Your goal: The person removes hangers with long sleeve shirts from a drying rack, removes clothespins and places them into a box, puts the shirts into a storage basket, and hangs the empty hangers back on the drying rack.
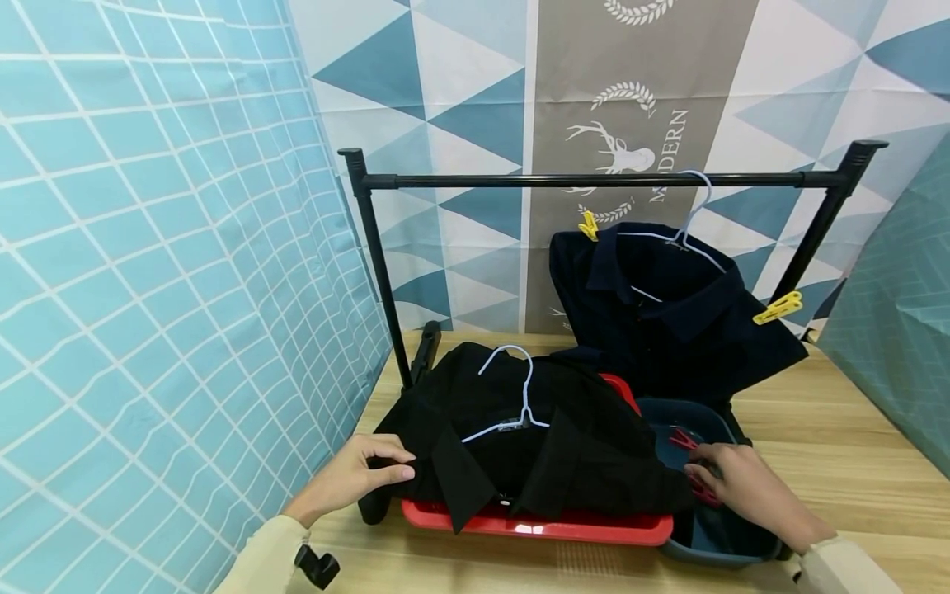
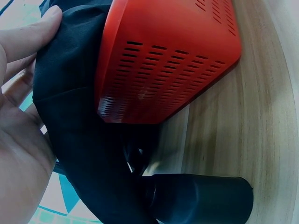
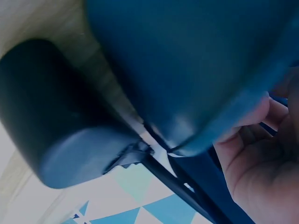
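Note:
A black collared shirt [image 1: 475, 388] on a light blue wire hanger [image 1: 527, 396] lies spread over a red basket [image 1: 534, 528]. My left hand [image 1: 364, 474] pinches the shirt's edge at the left shoulder between thumb and fingers; the left wrist view shows the black cloth [image 2: 70, 93] hanging from them beside the basket's slotted wall. My right hand [image 1: 731, 483] reaches into a dark blue basin [image 1: 731, 544], with bent fingers right at the red clothespins [image 1: 703, 492]. I cannot tell whether it grips one. In the right wrist view the basin's wall [image 3: 187, 60] hides the fingertips.
Behind stands a black clothes rack [image 1: 519, 181]. From its rail hangs a dark navy shirt [image 1: 668, 330] on a hanger, with a yellow clothespin [image 1: 779, 308] at each shoulder. A patterned cloth backdrop [image 1: 475, 82] rises behind the wooden table [image 1: 831, 412].

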Demonstrator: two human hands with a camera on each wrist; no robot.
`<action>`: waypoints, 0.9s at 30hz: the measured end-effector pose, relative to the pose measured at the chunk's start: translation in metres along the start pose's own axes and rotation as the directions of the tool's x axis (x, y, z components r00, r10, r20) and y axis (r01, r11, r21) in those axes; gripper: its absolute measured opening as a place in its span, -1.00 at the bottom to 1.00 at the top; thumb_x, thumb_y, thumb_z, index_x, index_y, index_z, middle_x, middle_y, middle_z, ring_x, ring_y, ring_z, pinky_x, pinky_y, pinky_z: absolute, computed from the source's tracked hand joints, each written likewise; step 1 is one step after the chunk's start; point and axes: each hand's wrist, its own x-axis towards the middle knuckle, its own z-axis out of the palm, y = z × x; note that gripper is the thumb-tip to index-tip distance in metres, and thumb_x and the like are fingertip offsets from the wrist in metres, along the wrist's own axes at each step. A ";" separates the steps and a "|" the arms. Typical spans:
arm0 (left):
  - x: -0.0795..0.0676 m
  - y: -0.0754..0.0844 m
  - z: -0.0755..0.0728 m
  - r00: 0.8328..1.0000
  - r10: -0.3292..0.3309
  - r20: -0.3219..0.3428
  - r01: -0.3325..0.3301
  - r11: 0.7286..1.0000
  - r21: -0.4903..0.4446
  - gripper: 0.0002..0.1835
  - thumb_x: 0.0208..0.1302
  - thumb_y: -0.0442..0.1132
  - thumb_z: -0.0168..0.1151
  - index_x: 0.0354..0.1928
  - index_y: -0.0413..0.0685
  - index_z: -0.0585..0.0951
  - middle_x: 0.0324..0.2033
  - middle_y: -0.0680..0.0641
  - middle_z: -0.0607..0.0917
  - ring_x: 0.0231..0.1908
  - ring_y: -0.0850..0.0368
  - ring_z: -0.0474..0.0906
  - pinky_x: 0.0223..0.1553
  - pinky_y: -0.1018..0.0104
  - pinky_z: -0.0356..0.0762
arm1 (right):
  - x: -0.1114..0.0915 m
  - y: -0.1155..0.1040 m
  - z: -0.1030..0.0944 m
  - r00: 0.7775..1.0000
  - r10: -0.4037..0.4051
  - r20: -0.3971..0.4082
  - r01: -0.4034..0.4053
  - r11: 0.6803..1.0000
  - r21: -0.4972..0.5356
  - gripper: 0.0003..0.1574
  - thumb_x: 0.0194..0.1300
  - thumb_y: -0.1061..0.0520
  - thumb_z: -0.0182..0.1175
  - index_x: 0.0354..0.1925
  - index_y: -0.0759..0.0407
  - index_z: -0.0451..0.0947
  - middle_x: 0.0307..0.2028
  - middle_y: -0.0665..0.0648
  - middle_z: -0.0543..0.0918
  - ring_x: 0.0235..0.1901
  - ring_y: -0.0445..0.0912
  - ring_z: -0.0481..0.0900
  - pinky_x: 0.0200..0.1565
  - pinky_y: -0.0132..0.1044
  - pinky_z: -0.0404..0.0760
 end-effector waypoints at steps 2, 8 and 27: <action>0.000 0.000 0.000 1.000 -0.003 -0.001 0.003 1.000 0.003 -0.84 0.36 -0.24 0.40 -0.07 0.01 0.83 -0.29 0.01 0.73 -0.29 0.20 0.58 -0.24 0.31 0.57 | 0.000 -0.003 -0.002 0.999 -0.027 -0.030 0.027 1.000 0.004 -0.90 0.37 0.12 0.37 -0.21 0.13 0.76 -0.31 -0.04 0.73 -0.44 -0.30 0.50 -0.34 -0.23 0.63; 0.000 -0.004 0.001 1.000 0.012 -0.003 -0.011 1.000 0.018 -0.84 0.36 -0.25 0.40 -0.07 0.05 0.83 -0.30 0.08 0.72 -0.30 0.20 0.58 -0.26 0.30 0.57 | -0.001 -0.021 -0.012 0.986 -0.104 -0.126 0.116 0.989 0.091 -0.82 0.52 0.04 0.23 -0.25 -0.06 0.73 -0.48 -0.26 0.54 -0.50 -0.36 0.41 -0.42 -0.36 0.49; 0.000 -0.002 0.002 1.000 -0.016 -0.012 0.017 0.999 0.039 -0.81 0.40 -0.22 0.36 -0.02 0.07 0.82 -0.28 0.09 0.73 -0.28 0.20 0.58 -0.24 0.30 0.58 | -0.006 -0.049 -0.015 0.800 -0.528 -0.285 0.581 0.801 0.145 -0.61 0.24 0.31 0.44 -0.05 -0.12 0.70 -0.23 -0.24 0.56 -0.39 -0.41 0.41 -0.37 -0.60 0.39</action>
